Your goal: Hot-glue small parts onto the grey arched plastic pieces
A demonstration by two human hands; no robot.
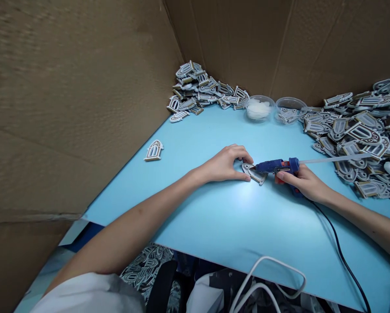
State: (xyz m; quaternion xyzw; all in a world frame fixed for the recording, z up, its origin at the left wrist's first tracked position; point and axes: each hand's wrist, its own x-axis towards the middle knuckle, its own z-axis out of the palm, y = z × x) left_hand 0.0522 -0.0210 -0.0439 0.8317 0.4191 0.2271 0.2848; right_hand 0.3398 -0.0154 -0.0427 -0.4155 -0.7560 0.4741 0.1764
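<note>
My right hand is wrapped round the handle of a blue hot glue gun, which has a long clear glue stick sticking out of its back. The gun's nozzle reaches to a small arched window-shaped piece lying on the blue table. With thumb and fingers, my left hand pinches this piece at its left end. Part of the piece is hidden behind the gun's tip. One more arched window piece lies alone on the table to the left.
Similar pieces form a pile at the back left and a larger heap at the right. Two clear tubs stand at the back, one holding whitish bits. Cardboard walls enclose the blue table. A black cord trails off the front.
</note>
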